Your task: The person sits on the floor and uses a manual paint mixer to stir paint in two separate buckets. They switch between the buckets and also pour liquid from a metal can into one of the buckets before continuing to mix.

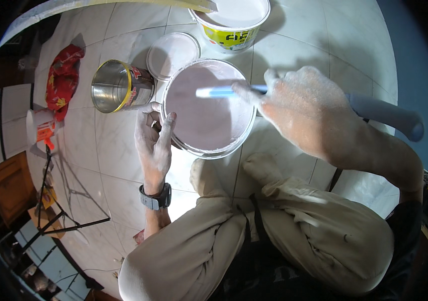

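A round white bucket [248, 131] of smooth pale lilac, paint-like mix stands on the floor before my feet. My left hand [154, 138], smeared with white, grips its left rim, thumb over the edge and fingers outside. Over the bucket's right side, my right hand [304, 103], also coated in white, is closed around a long stick-like tool [216, 92]. Its blue-and-white end points left above the mix; I cannot tell whether it touches. A thick pale grey cylinder [392, 118] shows beyond my right wrist, seemingly the tool's other end. My palm hides the tool's middle.
An open metal tin [111, 86] lies left of the bucket, beside a round lid [174, 54]. Behind stands a larger green-and-white bucket [230, 37]. Farther left are a red bag [64, 78], a white cup-like container [41, 125] and a black tripod [63, 213].
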A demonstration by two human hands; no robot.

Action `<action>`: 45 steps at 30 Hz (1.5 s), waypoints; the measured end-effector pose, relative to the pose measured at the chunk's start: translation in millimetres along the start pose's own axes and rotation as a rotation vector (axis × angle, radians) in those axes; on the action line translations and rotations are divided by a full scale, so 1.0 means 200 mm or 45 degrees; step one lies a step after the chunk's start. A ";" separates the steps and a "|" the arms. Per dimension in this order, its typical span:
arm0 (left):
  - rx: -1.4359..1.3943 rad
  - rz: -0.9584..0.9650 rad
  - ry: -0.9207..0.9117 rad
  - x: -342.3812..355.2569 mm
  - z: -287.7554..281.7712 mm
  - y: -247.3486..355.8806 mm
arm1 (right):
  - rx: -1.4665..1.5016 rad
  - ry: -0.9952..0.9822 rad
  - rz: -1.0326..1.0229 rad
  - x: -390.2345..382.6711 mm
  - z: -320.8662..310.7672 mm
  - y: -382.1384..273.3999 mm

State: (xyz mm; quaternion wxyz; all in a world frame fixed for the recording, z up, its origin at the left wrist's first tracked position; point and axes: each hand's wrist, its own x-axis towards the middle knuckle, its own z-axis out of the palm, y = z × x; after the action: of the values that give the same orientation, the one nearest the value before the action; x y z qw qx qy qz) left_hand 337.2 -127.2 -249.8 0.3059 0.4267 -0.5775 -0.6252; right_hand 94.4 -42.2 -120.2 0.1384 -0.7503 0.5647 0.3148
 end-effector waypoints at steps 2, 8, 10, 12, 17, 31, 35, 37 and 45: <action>-0.025 -0.009 -0.016 0.01 0.02 -0.01 | -0.144 0.035 0.106 -0.03 -0.01 -0.01; 0.015 0.024 0.026 0.01 -0.02 -0.02 | 0.150 0.120 -0.252 -0.15 0.00 -0.02; 0.046 0.035 0.015 0.01 -0.02 -0.03 | 0.259 0.045 -0.317 -0.12 0.02 0.02; 0.038 0.024 0.006 0.02 -0.01 -0.04 | 0.321 0.084 -0.327 -0.10 0.05 0.04; 0.013 0.000 0.013 0.01 -0.03 -0.02 | 0.039 -0.066 -0.088 0.00 -0.02 -0.01; 0.096 0.172 -0.009 0.02 0.03 -0.03 | 0.448 0.488 -0.269 -0.10 0.09 0.05; 0.009 0.067 0.031 0.00 0.04 0.01 | 0.176 0.223 0.099 -0.07 0.02 0.02; 0.059 0.072 0.021 0.00 0.03 0.01 | -0.073 0.019 0.116 -0.04 0.01 -0.02; 0.035 0.121 -0.019 0.02 0.05 -0.03 | 0.133 -0.067 -0.260 -0.14 -0.06 -0.01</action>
State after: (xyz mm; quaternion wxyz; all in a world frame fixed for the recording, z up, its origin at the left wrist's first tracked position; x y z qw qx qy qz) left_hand 327.8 -125.4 -255.7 0.3250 0.3982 -0.6078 -0.6053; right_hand 96.3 -27.2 -94.6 0.2234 -0.7872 0.4969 0.2889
